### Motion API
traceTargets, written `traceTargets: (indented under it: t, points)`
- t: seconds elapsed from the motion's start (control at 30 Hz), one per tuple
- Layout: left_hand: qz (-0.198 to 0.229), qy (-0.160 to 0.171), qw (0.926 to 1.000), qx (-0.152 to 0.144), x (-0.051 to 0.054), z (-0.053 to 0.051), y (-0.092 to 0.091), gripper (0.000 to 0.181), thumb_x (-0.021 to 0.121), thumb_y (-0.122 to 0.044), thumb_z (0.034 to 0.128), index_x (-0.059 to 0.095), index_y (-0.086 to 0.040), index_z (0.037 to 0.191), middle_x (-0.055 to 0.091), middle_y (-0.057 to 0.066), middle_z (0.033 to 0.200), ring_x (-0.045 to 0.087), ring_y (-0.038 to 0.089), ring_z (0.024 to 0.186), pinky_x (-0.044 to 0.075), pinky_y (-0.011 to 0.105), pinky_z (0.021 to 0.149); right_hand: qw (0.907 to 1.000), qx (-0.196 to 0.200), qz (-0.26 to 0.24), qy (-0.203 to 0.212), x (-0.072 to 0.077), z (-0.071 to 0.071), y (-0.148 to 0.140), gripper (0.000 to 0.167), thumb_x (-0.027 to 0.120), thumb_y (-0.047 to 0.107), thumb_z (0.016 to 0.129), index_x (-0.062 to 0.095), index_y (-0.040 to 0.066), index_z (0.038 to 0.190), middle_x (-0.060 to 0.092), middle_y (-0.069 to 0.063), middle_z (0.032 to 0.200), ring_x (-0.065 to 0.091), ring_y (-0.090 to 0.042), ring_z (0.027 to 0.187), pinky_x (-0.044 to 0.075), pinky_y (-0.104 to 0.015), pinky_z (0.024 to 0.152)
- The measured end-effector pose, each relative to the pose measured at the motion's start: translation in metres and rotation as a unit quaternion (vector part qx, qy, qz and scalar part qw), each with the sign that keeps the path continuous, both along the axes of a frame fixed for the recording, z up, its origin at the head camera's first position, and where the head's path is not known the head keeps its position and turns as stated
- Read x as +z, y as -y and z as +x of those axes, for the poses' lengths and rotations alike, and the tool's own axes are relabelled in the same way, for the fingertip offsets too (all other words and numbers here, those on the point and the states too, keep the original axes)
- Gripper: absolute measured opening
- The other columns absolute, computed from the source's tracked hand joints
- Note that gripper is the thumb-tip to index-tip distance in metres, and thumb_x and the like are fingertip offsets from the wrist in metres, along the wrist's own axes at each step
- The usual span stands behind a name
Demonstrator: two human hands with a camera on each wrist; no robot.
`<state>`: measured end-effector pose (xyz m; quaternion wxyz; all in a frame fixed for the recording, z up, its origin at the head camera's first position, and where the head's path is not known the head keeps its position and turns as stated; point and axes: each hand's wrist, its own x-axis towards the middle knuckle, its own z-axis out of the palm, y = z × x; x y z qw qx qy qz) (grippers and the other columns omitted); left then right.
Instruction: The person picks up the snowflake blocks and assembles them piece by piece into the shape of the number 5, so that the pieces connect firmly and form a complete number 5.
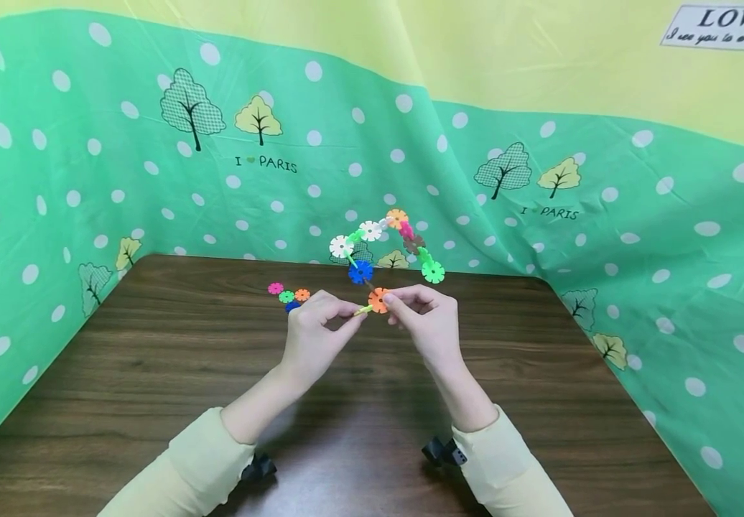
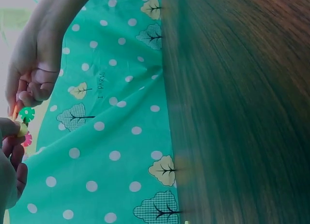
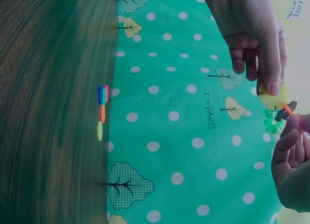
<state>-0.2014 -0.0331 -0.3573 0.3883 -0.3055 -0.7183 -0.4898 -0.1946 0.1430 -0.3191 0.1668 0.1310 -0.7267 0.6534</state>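
My left hand point(image 1: 317, 334) pinches a yellow notched flower disc point(image 1: 363, 310), seen nearly edge-on in the head view and face-on in the right wrist view point(image 3: 276, 95). An orange flower disc point(image 1: 378, 300) is between the thumb and fingers of my right hand point(image 1: 435, 327). The two discs meet at their edges; how deep the notches sit cannot be seen. From the orange disc a bent chain rises above the table: a blue disc point(image 1: 360, 272), a white disc point(image 1: 342, 246), another white point(image 1: 370, 230), a light orange point(image 1: 397, 218), a brown point(image 1: 414, 245) and a green end disc point(image 1: 433, 271).
Loose discs lie beyond my left hand on the brown wooden table point(image 1: 152, 359): pink point(image 1: 275, 288), green point(image 1: 286, 296), orange point(image 1: 302, 294) and blue point(image 1: 291, 306). A yellow disc point(image 3: 100, 131) lies beside them in the right wrist view. A green dotted cloth point(image 1: 320, 143) hangs around the table.
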Motion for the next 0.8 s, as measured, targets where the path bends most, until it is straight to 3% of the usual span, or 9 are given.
traceTargets:
  t: [0.2,0.47,0.63,0.8]
  points:
    - [-0.001,-0.023,0.9997,0.002,0.002,0.000,0.000,0.008,0.080,-0.005,0.0737,0.075,-0.006,0.080,0.070,0.001,0.073,0.058,0.010,0.069,0.049,0.024,0.055,0.9998,0.010,-0.011,-0.010,-0.008,-0.006,0.001,0.020,0.075,0.012,0.081,0.071,-0.005,0.089,0.068,-0.001,0.067,0.058,-0.026,0.051,0.051,-0.025,0.050]
    - [-0.013,-0.042,0.9990,-0.001,0.004,-0.005,0.001,0.010,0.080,-0.002,0.0718,0.075,-0.004,0.079,0.068,0.003,0.071,0.059,0.011,0.070,0.052,0.025,0.058,0.9997,0.011,-0.010,-0.021,-0.009,-0.008,0.002,0.017,0.075,0.011,0.081,0.071,-0.006,0.085,0.064,-0.003,0.061,0.054,-0.017,0.046,0.050,-0.025,0.047]
    - [-0.027,-0.056,0.9981,0.005,0.004,-0.007,-0.001,0.007,0.079,-0.003,0.0737,0.075,-0.004,0.079,0.067,0.002,0.070,0.058,0.010,0.069,0.048,0.017,0.058,0.9997,0.014,-0.012,-0.014,-0.009,-0.007,0.001,0.017,0.075,0.010,0.081,0.071,-0.006,0.085,0.063,-0.005,0.059,0.054,-0.019,0.046,0.050,-0.025,0.048]
    - [-0.049,-0.081,0.9954,0.014,0.003,-0.007,-0.001,0.007,0.080,-0.004,0.0732,0.074,-0.004,0.077,0.066,0.002,0.067,0.057,0.011,0.066,0.047,0.017,0.057,0.9997,0.022,-0.009,-0.002,-0.013,-0.009,-0.001,0.018,0.075,0.012,0.081,0.071,-0.006,0.085,0.062,-0.008,0.059,0.055,-0.019,0.047,0.051,-0.026,0.048]
